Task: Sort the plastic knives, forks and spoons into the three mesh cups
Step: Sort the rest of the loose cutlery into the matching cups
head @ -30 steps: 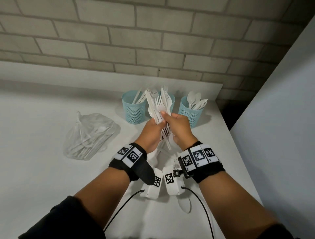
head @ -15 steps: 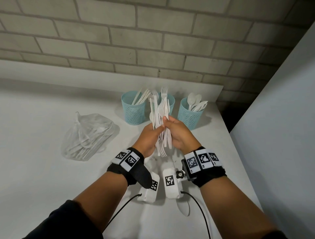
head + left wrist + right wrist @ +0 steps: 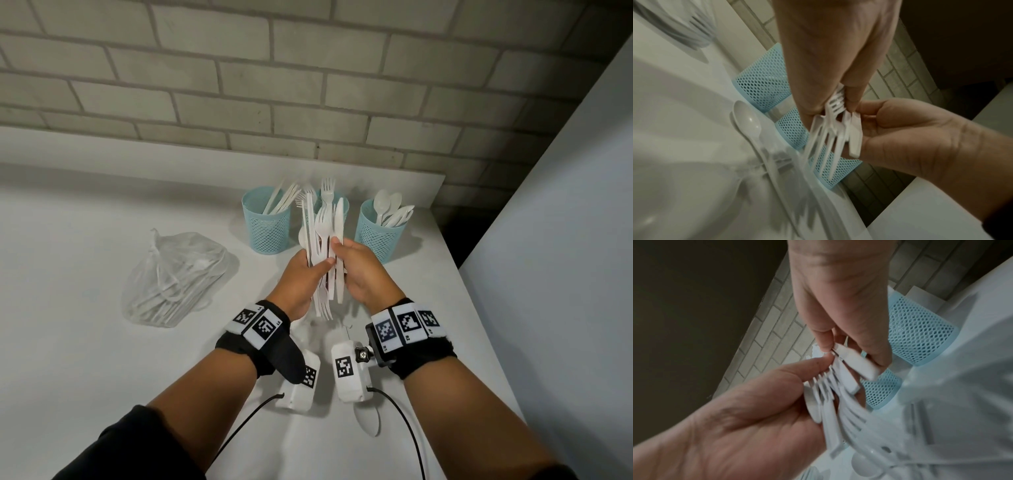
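Over the white table point(image 3: 85, 342), my left hand point(image 3: 317, 263) grips an upright bundle of white plastic forks, knives and a spoon point(image 3: 320, 236). My right hand point(image 3: 342, 253) pinches one knife point(image 3: 339, 219) at the bundle's right edge; in the right wrist view the knife point(image 3: 855, 363) sits between thumb and fingers. Three blue mesh cups stand behind. The left cup point(image 3: 267, 226) holds knives, the half-hidden middle cup point(image 3: 343, 202) holds forks, and the right cup point(image 3: 373, 236) holds spoons.
A clear plastic bag point(image 3: 174, 277) with more cutlery lies at the left. Loose cutlery, including a spoon point(image 3: 748, 120), lies on the table under my hands. Another spoon point(image 3: 368, 421) lies near my right forearm. The table's edge runs close on the right, by a grey wall.
The bundle has swung from leaning left to upright. My right hand has shifted onto a single knife at the bundle's right side.
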A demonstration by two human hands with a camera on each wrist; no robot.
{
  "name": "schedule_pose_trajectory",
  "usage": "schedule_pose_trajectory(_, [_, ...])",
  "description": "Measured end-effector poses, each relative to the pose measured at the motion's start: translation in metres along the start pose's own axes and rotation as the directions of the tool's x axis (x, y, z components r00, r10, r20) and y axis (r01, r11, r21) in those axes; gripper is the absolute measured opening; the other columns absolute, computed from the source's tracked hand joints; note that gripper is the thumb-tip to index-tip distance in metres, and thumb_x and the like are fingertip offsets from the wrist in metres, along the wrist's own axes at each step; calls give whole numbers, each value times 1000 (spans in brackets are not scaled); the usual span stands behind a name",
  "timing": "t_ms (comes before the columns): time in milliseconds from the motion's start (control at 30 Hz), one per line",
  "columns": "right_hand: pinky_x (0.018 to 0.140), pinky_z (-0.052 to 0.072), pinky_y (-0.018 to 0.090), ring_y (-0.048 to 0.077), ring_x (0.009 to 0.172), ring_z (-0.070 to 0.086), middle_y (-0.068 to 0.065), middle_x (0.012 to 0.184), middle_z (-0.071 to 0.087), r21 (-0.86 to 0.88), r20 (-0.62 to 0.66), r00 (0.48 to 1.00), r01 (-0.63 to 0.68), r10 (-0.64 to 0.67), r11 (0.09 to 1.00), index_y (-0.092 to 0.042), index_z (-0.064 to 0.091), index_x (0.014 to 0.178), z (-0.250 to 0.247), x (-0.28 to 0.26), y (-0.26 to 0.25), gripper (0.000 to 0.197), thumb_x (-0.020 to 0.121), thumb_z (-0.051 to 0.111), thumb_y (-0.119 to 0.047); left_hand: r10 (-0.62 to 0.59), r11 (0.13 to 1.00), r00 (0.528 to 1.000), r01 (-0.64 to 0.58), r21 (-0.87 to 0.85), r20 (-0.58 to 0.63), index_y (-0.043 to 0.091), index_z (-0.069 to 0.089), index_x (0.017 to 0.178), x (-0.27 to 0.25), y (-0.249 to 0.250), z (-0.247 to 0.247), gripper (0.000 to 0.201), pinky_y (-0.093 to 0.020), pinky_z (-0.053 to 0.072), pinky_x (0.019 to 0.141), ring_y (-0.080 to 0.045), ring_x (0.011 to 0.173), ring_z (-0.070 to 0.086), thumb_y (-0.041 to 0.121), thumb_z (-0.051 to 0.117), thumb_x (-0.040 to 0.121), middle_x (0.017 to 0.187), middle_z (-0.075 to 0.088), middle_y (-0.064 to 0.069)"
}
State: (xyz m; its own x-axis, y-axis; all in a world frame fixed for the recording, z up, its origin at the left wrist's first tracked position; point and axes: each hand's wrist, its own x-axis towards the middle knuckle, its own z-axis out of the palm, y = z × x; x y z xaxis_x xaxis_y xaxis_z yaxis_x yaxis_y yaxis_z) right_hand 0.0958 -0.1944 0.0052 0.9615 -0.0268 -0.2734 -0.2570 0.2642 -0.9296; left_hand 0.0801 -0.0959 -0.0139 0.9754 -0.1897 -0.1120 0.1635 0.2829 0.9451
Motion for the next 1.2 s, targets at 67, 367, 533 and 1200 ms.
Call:
schedule_pose_trajectory(67, [65,53,25,15,75,65,3,86,68,-24,-40,999,24,-25,999,-5,61,117,-3,0,-2,26,97,47,-14,11,1000,1000,-11,4,7,13,54,117,0,0,-2,28,-27,50,91,-19,101,62,-2,48,94,115,63,-9])
schedule_pose_trajectory(367, [54,39,15,-1,56,49,-18,62,53,-311,-200,899,318,-389,896,-15,66,111,-19,4,-31,23,94,54,-24,-155,987,980,148,63,124,15,54,114,-5,10,-28,27,-22,46,54,-10,69,66,-1,52,92,101,68,-6])
schedule_pose_trajectory(533, [75,43,12,8,88,58,-2,99,62,-628,77,875,415,-478,658,-15,67,114,-21,1,-55,31,85,67,-26,-292,955,903,258,145,316,10,55,114,-9,13,-41,26,-20,49,50,-9,66,64,1,56,90,102,67,-8])
schedule_pose_trajectory(1200, [42,30,6,-6,41,46,-18,52,60,-789,307,949,299,-77,537,-18,72,85,-35,2,-74,6,79,73,-19,-408,905,822,305,297,398,5,58,106,-15,22,-54,18,-15,45,46,-8,57,56,-1,53,90,87,72,-4])
